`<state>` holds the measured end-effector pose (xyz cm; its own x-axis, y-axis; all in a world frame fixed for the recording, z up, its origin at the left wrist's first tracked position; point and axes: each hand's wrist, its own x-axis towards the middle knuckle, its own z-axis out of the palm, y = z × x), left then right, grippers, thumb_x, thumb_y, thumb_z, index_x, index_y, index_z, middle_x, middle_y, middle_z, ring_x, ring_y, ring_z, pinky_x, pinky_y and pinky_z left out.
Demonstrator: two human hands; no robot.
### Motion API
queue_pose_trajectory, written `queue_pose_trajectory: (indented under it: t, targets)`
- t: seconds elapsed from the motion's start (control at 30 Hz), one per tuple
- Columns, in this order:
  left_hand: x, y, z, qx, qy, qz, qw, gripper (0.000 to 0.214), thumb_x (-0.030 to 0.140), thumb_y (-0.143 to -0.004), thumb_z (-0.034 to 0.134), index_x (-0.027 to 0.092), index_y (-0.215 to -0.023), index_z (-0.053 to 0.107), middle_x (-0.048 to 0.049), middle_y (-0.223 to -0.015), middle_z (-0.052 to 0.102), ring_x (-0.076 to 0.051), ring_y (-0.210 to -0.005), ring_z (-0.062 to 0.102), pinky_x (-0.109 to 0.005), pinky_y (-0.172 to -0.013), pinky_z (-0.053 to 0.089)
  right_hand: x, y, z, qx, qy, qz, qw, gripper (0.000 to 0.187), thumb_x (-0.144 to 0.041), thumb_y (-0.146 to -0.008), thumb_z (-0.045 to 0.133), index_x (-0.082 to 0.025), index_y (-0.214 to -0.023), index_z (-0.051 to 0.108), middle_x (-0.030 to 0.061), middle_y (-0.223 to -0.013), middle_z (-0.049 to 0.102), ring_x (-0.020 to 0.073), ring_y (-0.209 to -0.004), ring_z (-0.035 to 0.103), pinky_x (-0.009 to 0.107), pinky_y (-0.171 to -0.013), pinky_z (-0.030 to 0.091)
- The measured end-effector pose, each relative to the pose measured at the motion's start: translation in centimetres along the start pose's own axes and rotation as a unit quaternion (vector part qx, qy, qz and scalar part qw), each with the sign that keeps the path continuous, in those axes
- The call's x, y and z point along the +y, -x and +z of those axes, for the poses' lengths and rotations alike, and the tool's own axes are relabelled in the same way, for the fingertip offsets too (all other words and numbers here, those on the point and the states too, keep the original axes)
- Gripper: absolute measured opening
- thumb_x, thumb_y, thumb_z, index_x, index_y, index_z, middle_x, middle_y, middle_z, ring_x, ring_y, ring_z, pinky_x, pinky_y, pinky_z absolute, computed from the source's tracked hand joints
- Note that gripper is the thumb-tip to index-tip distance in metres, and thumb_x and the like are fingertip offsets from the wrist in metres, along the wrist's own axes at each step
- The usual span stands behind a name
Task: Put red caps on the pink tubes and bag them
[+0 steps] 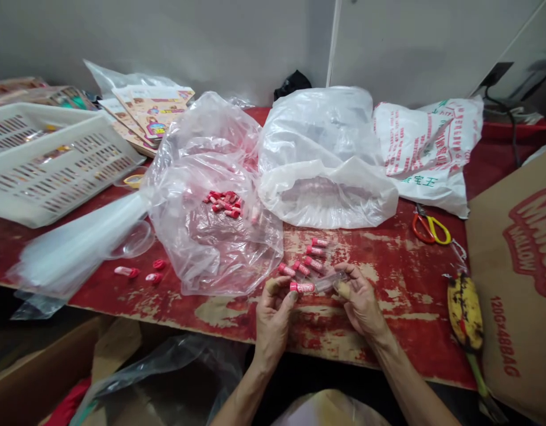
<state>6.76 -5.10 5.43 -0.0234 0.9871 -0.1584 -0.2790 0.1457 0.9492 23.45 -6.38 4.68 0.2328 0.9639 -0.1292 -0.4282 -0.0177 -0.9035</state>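
Note:
My left hand [275,310] pinches a small red-capped tube [301,287] at its red end. My right hand [360,299] holds a clear plastic sleeve [330,281] at the tube's other end. Both hands are above the worn red table [388,278], near its front edge. Several more red tubes [306,260] lie on the table just behind my hands. An open clear bag [210,225] to the left holds a pile of red tubes [223,203].
A white slotted basket [46,165] stands at the far left with printed cards [151,112] behind it. Two white bags [326,154] [432,148] lie at the back. Scissors [430,228], a spotted banana [465,310] and a cardboard box [516,284] are on the right.

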Motion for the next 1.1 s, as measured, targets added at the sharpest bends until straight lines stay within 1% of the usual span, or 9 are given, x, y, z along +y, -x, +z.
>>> queue_pose_trajectory:
  t: [0.13, 0.23, 0.33, 0.43, 0.57, 0.67, 0.77, 0.97, 1.1]
  targets:
    - [-0.4, 0.4, 0.1, 0.013, 0.000, -0.009, 1.000, 0.029, 0.034, -0.068, 0.076, 0.018, -0.089, 0.063, 0.0003, -0.085, 0.064, -0.010, -0.077, 0.060, -0.022, -0.074, 0.048, 0.2, 1.1, -1.3, 0.005, 0.030, -0.045, 0.999, 0.033, -0.033, -0.072, 0.073, -0.026, -0.101, 0.061, 0.0012, -0.089, 0.063, 0.0155, -0.078, 0.061, 0.027, -0.068, 0.054]
    - [-0.7, 0.6, 0.2, 0.012, 0.015, -0.019, 1.000, 0.029, 0.034, -0.068, 0.076, 0.019, -0.089, 0.063, 0.0007, -0.084, 0.064, -0.010, -0.077, 0.061, -0.022, -0.075, 0.048, -0.1, 2.1, -1.9, -0.042, 0.055, -0.012, 0.998, 0.039, -0.038, -0.081, 0.063, -0.029, -0.119, 0.056, 0.0008, -0.087, 0.063, 0.0161, -0.072, 0.063, 0.029, -0.065, 0.054]
    - [-0.9, 0.9, 0.3, 0.001, 0.022, -0.024, 0.999, 0.028, 0.033, -0.069, 0.075, 0.019, -0.090, 0.063, 0.0003, -0.084, 0.065, -0.011, -0.076, 0.061, -0.023, -0.074, 0.048, -0.5, 3.0, -1.6, -0.080, 0.148, 0.000, 0.986, 0.046, -0.035, -0.081, 0.062, -0.028, -0.126, 0.054, 0.0018, -0.092, 0.064, 0.0165, -0.072, 0.064, 0.029, -0.063, 0.054]
    - [-1.0, 1.2, 0.3, -0.013, 0.007, -0.032, 0.999, 0.029, 0.034, -0.069, 0.074, 0.018, -0.092, 0.064, -0.0020, -0.086, 0.066, -0.014, -0.078, 0.062, -0.026, -0.074, 0.049, -0.6, 3.5, -1.0, -0.062, 0.231, -0.048, 0.970, 0.038, -0.027, -0.075, 0.067, -0.025, -0.113, 0.060, 0.0027, -0.098, 0.065, 0.0183, -0.085, 0.064, 0.028, -0.072, 0.053]
    - [-1.1, 1.8, 0.4, -0.017, -0.008, -0.036, 0.999, 0.031, 0.033, -0.067, 0.076, 0.018, -0.093, 0.066, -0.0031, -0.089, 0.066, -0.014, -0.082, 0.062, -0.025, -0.076, 0.050, 0.0, 3.7, -0.7, -0.074, 0.320, -0.097, 0.940, 0.018, -0.020, -0.076, 0.062, -0.023, -0.094, 0.061, 0.0009, -0.086, 0.064, 0.0166, -0.075, 0.062, 0.026, -0.066, 0.051]
    - [-1.4, 2.2, 0.6, -0.018, 0.005, -0.045, 0.999, 0.031, 0.032, -0.067, 0.076, 0.018, -0.093, 0.066, -0.0035, -0.089, 0.066, -0.015, -0.081, 0.062, -0.025, -0.075, 0.051, 0.3, 3.6, -0.5, -0.104, 0.373, -0.158, 0.908, 0.020, -0.016, -0.078, 0.058, -0.024, -0.096, 0.059, 0.0021, -0.091, 0.062, 0.0178, -0.083, 0.060, 0.028, -0.071, 0.050]
    - [-1.8, 2.6, 0.7, -0.032, 0.005, -0.053, 0.998, 0.025, 0.032, -0.069, 0.074, 0.018, -0.089, 0.068, -0.0032, -0.087, 0.067, -0.015, -0.082, 0.062, -0.026, -0.077, 0.050, 0.3, 3.5, -0.2, -0.116, 0.398, -0.206, 0.886, 0.017, -0.016, -0.080, 0.057, -0.025, -0.095, 0.057, 0.0032, -0.094, 0.059, 0.0188, -0.088, 0.058, 0.030, -0.076, 0.049]
    - [-2.0, 3.5, 0.7, -0.052, -0.042, -0.070, 0.995, 0.027, 0.039, -0.077, 0.065, 0.020, -0.095, 0.072, -0.0065, -0.100, 0.070, -0.020, -0.097, 0.062, -0.030, -0.091, 0.045, 0.2, 3.5, 0.4, -0.125, 0.444, -0.217, 0.860, 0.015, -0.014, -0.081, 0.054, -0.024, -0.093, 0.053, 0.0026, -0.089, 0.053, 0.0169, -0.080, 0.055, 0.028, -0.069, 0.049]
    - [-2.0, 3.7, 0.8, -0.049, -0.043, -0.075, 0.995, 0.026, 0.037, -0.078, 0.066, 0.020, -0.096, 0.072, -0.0065, -0.100, 0.070, -0.020, -0.097, 0.062, -0.031, -0.090, 0.045, 0.5, 3.5, 1.0, -0.131, 0.461, -0.241, 0.844, 0.014, -0.012, -0.083, 0.050, -0.023, -0.091, 0.051, 0.0039, -0.089, 0.054, 0.0177, -0.080, 0.056, 0.029, -0.069, 0.049]
